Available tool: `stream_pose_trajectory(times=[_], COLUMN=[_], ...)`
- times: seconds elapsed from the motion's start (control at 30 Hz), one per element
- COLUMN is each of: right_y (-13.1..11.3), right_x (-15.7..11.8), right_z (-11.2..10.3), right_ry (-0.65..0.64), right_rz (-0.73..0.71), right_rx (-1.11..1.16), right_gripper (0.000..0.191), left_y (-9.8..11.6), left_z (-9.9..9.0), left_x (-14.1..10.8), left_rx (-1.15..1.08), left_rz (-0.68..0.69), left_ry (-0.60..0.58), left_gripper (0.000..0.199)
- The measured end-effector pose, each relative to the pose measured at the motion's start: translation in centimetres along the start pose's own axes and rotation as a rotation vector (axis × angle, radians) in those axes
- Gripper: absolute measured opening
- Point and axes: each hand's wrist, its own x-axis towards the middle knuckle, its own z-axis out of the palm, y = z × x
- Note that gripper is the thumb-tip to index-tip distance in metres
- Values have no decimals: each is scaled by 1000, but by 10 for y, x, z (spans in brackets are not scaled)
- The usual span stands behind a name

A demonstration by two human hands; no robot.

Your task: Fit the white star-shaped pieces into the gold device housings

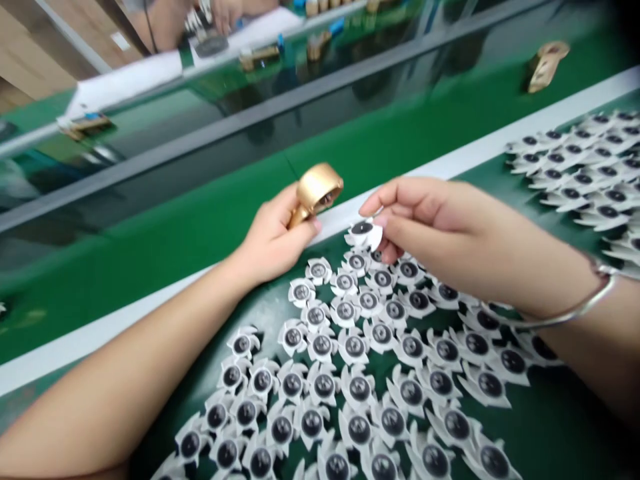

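A gold-coloured housing (320,188) with a round open end is gripped in my left hand (277,233), its opening facing right and down toward me. Between the thumb and fingers of my right hand (425,223) is a white fan blade wheel (364,231) with a black hub. The fan wheel is held apart from the housing, a short way to its right. Below both hands, many similar white fan wheels (357,347) lie in rows on the dark green table, hubs facing up. My right wrist wears a silver bangle.
More fan wheels (583,160) lie at the right. A green conveyor belt (200,227) runs beyond the white edge strip (465,159), bearing another gold housing (547,65). Across it, a co-worker's hands (225,13) are near white paper (130,80) and several gold parts.
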Motion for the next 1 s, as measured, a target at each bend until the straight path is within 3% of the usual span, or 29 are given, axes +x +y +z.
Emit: stream_pose_trajectory(times=[0.13, 0.43, 0.83, 1.0], right_y=[6, 12, 7, 7], right_x=[1, -2, -1, 0], right_z=[5, 18, 20, 19], right_ry=[-1, 11, 16, 11], right_rz=[-27, -41, 10, 86], right_rx=[103, 213, 312, 371], right_gripper=[20, 26, 23, 32], left_y=[10, 19, 20, 18], left_z=[-4, -5, -6, -7], left_x=[-1, -6, -7, -8], left_rx=[-11, 74, 121, 264], left_rz=[-32, 81, 125, 227], left_ry=[-51, -162, -221, -213], left_gripper=[25, 35, 38, 47])
